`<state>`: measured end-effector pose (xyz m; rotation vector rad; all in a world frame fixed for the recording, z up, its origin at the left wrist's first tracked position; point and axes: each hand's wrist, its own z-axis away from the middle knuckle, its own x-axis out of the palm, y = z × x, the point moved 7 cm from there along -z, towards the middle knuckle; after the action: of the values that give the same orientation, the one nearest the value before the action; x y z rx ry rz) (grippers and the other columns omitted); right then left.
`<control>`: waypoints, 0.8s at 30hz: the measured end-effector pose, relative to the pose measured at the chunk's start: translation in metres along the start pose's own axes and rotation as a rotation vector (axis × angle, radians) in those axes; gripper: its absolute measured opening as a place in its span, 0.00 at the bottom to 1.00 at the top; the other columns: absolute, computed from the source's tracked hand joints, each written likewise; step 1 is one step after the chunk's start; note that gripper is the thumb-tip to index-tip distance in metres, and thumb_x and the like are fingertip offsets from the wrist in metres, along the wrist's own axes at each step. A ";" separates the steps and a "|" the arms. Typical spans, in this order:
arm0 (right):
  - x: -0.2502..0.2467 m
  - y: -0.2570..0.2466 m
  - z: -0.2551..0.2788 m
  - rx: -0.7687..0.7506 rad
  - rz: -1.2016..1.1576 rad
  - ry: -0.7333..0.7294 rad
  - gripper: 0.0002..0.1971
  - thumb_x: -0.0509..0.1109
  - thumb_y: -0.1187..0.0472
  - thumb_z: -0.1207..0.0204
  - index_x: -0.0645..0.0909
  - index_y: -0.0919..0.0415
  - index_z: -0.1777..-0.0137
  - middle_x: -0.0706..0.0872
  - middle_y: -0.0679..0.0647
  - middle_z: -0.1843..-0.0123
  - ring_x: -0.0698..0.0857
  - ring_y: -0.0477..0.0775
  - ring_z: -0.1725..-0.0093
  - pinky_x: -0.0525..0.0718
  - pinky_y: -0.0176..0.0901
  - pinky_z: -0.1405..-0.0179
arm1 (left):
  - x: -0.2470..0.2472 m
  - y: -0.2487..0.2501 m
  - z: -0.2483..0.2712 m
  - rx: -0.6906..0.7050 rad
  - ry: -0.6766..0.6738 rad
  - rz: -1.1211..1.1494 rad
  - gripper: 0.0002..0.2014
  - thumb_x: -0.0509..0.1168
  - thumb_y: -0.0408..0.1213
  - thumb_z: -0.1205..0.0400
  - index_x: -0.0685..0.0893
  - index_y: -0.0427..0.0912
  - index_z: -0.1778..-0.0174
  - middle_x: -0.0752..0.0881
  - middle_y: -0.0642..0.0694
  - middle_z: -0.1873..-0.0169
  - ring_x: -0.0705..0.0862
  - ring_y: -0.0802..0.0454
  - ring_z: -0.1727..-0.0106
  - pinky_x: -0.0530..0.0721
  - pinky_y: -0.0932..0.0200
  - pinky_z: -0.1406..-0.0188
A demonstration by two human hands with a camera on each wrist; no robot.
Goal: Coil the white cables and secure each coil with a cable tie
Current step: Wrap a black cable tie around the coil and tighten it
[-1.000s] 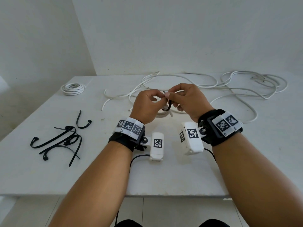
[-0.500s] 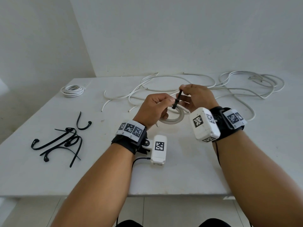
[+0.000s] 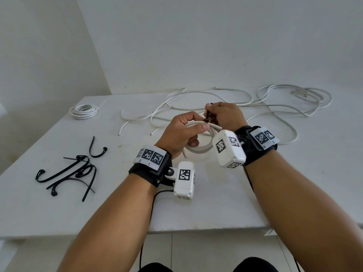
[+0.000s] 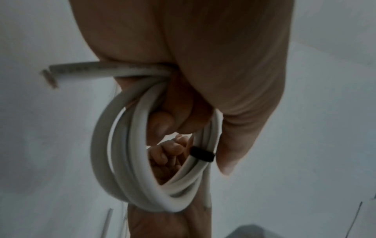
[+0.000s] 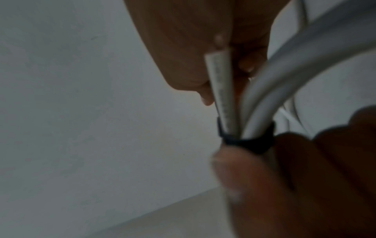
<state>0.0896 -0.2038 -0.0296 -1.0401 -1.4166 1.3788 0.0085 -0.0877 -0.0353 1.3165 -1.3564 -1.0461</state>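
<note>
My left hand (image 3: 183, 132) grips a small coil of white cable (image 3: 204, 143) just above the table, thumb and fingers curled round its turns (image 4: 130, 145). A black cable tie (image 4: 202, 154) is wrapped round the coil (image 5: 260, 99). My right hand (image 3: 222, 116) pinches the tie's tail (image 3: 207, 115), which stands up from the coil. In the right wrist view the tie's band (image 5: 246, 142) sits tight round the turns beside my fingertip. One cut cable end (image 4: 50, 75) sticks out past my left palm.
A finished white coil (image 3: 84, 111) lies at the table's far left. Several loose black cable ties (image 3: 68, 171) lie at the left. Loose white cables (image 3: 275, 107) sprawl across the far side. The white table (image 3: 196, 213) ends at its front edge near my forearms.
The right hand has drawn the tie's tail up and away from me, closing the loop round the coil. The left hand has shifted its hold along the coil.
</note>
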 end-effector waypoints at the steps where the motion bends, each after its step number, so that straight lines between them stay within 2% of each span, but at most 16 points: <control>1: 0.001 0.002 -0.001 0.011 0.007 0.006 0.10 0.72 0.61 0.19 0.83 0.65 0.60 0.86 0.56 0.68 0.81 0.53 0.72 0.82 0.38 0.73 | -0.002 0.000 0.000 -0.009 0.033 -0.020 0.07 0.70 0.30 0.20 0.81 0.38 0.63 0.68 0.53 0.83 0.61 0.56 0.83 0.67 0.62 0.80; 2: 0.004 0.005 -0.001 0.025 0.012 0.011 0.09 0.73 0.61 0.19 0.84 0.65 0.60 0.86 0.56 0.69 0.82 0.52 0.73 0.82 0.37 0.75 | -0.006 0.000 -0.001 -0.023 0.079 -0.038 0.09 0.70 0.31 0.18 0.81 0.38 0.65 0.68 0.53 0.84 0.60 0.56 0.83 0.65 0.63 0.81; 4: 0.012 0.006 -0.002 0.033 0.051 0.001 0.08 0.71 0.60 0.18 0.83 0.64 0.57 0.86 0.53 0.68 0.84 0.48 0.73 0.82 0.35 0.72 | -0.015 -0.001 -0.002 -0.050 0.179 -0.040 0.13 0.70 0.33 0.18 0.81 0.39 0.69 0.69 0.53 0.84 0.60 0.55 0.83 0.61 0.62 0.81; 6: 0.025 0.002 0.002 0.029 0.182 -0.075 0.10 0.66 0.56 0.15 0.83 0.62 0.52 0.85 0.49 0.65 0.83 0.43 0.71 0.81 0.32 0.67 | -0.025 0.001 -0.001 -0.065 0.245 0.001 0.14 0.70 0.35 0.18 0.81 0.41 0.71 0.69 0.53 0.84 0.60 0.56 0.83 0.60 0.62 0.81; 7: 0.028 0.000 0.003 0.033 0.216 -0.105 0.12 0.64 0.54 0.14 0.84 0.62 0.52 0.86 0.49 0.65 0.85 0.43 0.71 0.80 0.30 0.68 | -0.031 0.002 0.000 -0.066 0.270 0.029 0.14 0.70 0.35 0.18 0.83 0.41 0.71 0.68 0.53 0.84 0.60 0.56 0.83 0.59 0.63 0.81; 10: 0.041 0.002 0.018 0.175 0.065 -0.248 0.20 0.66 0.45 0.17 0.86 0.63 0.48 0.91 0.53 0.59 0.90 0.50 0.65 0.83 0.40 0.67 | -0.057 0.006 0.002 -0.062 0.410 0.071 0.12 0.69 0.38 0.18 0.84 0.41 0.67 0.68 0.53 0.83 0.61 0.56 0.83 0.60 0.63 0.83; 13: 0.055 0.000 0.030 0.110 0.234 -0.394 0.20 0.66 0.41 0.19 0.88 0.57 0.48 0.91 0.53 0.56 0.89 0.52 0.59 0.81 0.45 0.63 | -0.078 0.006 0.003 -0.041 0.540 0.042 0.14 0.69 0.42 0.19 0.81 0.38 0.67 0.68 0.49 0.80 0.62 0.53 0.82 0.63 0.63 0.83; 15: 0.060 -0.004 0.034 0.068 0.232 -0.414 0.18 0.66 0.42 0.18 0.89 0.55 0.49 0.91 0.52 0.55 0.88 0.52 0.57 0.81 0.47 0.61 | -0.079 0.009 0.003 -0.022 0.553 -0.016 0.12 0.69 0.42 0.20 0.84 0.36 0.64 0.69 0.48 0.80 0.63 0.51 0.81 0.65 0.63 0.82; 17: 0.060 -0.004 0.034 0.079 0.197 -0.424 0.19 0.65 0.42 0.17 0.88 0.57 0.46 0.93 0.53 0.52 0.89 0.52 0.56 0.83 0.48 0.58 | -0.082 0.014 0.005 0.006 0.584 -0.068 0.14 0.68 0.42 0.20 0.84 0.37 0.67 0.70 0.48 0.82 0.65 0.51 0.81 0.68 0.62 0.81; 20: 0.067 0.001 0.033 0.152 0.212 -0.405 0.21 0.62 0.45 0.15 0.87 0.62 0.45 0.92 0.54 0.49 0.88 0.53 0.53 0.83 0.51 0.54 | -0.107 0.038 0.011 0.107 0.677 -0.262 0.23 0.63 0.54 0.17 0.81 0.38 0.69 0.72 0.45 0.80 0.72 0.46 0.80 0.76 0.56 0.77; 22: 0.082 0.007 0.029 0.123 0.522 -0.434 0.16 0.63 0.49 0.15 0.86 0.61 0.46 0.90 0.54 0.47 0.84 0.56 0.48 0.83 0.53 0.50 | -0.133 0.053 0.012 0.138 0.721 -0.384 0.27 0.56 0.58 0.16 0.80 0.37 0.67 0.74 0.43 0.79 0.77 0.41 0.76 0.78 0.51 0.71; 24: 0.102 0.015 0.028 0.056 1.005 -0.516 0.20 0.66 0.46 0.17 0.85 0.63 0.40 0.85 0.56 0.39 0.82 0.60 0.40 0.81 0.52 0.42 | -0.163 0.067 0.008 0.164 0.732 -0.417 0.23 0.54 0.53 0.13 0.83 0.40 0.61 0.76 0.44 0.78 0.76 0.44 0.78 0.75 0.55 0.72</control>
<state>0.0352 -0.1122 -0.0405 -1.5210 -1.1937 2.5318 -0.0161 0.0789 0.0189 1.9130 -0.6341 -0.6029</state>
